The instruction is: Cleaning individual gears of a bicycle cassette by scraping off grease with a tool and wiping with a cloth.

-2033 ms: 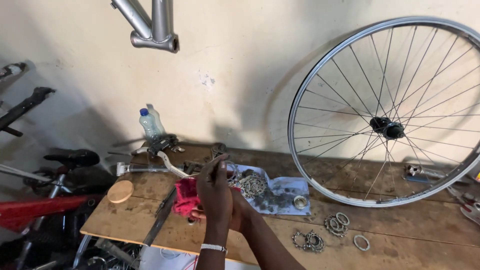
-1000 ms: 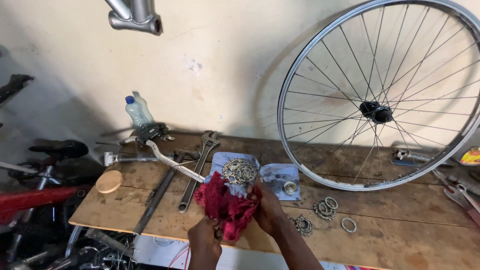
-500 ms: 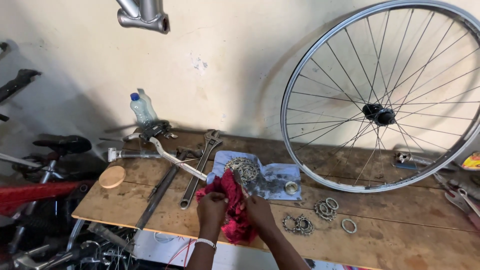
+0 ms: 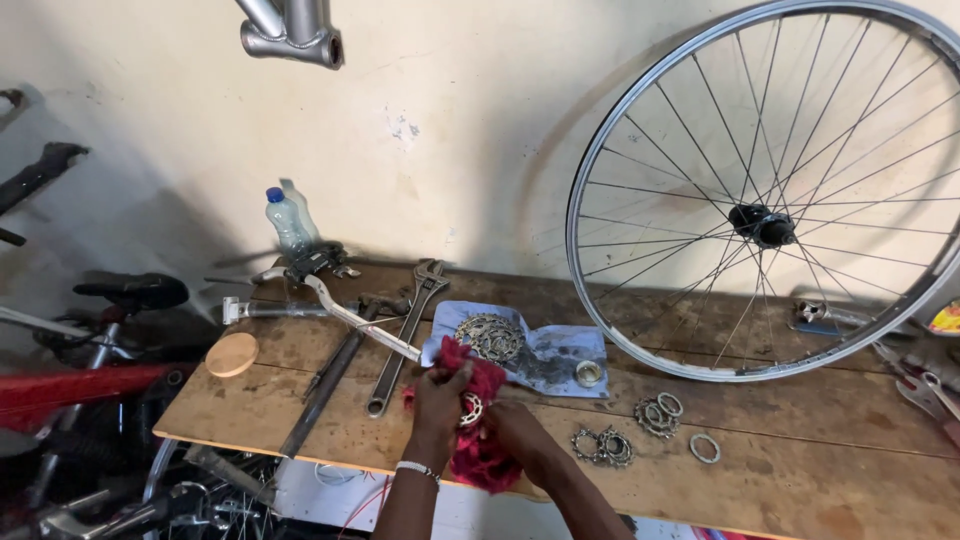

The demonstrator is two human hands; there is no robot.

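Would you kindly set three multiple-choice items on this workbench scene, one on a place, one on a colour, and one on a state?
1. Where does the bicycle wheel stand?
A. flat on the floor
B. on the bench, against the wall
C. hung from the ceiling

2. What colour is the rag in the hands?
A. red
B. white
C. green

3. How is the small sprocket held?
A. lying loose on the blue cloth
B. clamped in a wrench
C. wrapped in the rag, between both hands

Key: 1 B, its rim rests on the wooden bench by the wall. 2 A, the cloth is plainly red. 3 C, the left hand and right hand press the rag around it.
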